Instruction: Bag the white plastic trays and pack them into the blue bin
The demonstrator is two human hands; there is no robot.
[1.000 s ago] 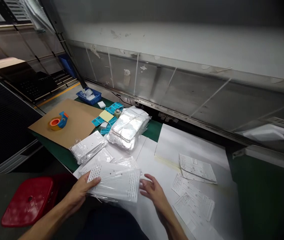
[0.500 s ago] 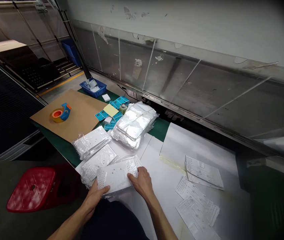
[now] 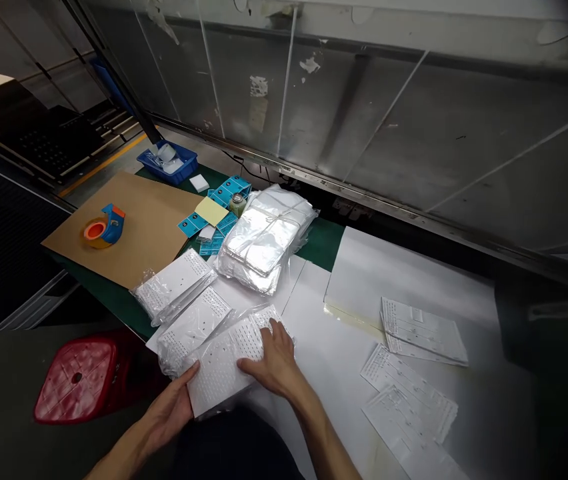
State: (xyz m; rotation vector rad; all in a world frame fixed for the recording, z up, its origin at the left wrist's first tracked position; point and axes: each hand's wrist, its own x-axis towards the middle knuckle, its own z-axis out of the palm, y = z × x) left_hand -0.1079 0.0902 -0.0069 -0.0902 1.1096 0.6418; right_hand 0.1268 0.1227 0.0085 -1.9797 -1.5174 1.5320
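The table (image 3: 328, 239), green-topped and largely covered by smooth white paper (image 3: 324, 373), carries the work, with a flat, matt brown cardboard sheet (image 3: 151, 207) on its far left. A soft, glossy bundle of clear bags (image 3: 270, 230) lies beyond the hands, tied with a thin band.

Nearer, the held white pack (image 3: 219, 370) is at the near edge of the table, between the person's two hands, its long axis slanting from near left to far right. It looks flat and stiff, perforated in rows of short slots, with loose crinkled film about it. The left hand (image 3: 171, 407) has its near left end, thumb on top and the other fingers below. The right hand (image 3: 271, 360) is nearer the far right end, its fingers moderately parted over the slotted face; whether they grip or merely rest there, one cannot tell. Two film-wrapped packs (image 3: 201, 320) sit just beyond to the left.

Smaller still are the blue tape dispenser (image 3: 113, 225) on the cardboard and a rounded, metal-capped jar (image 3: 237, 204) beside the bags
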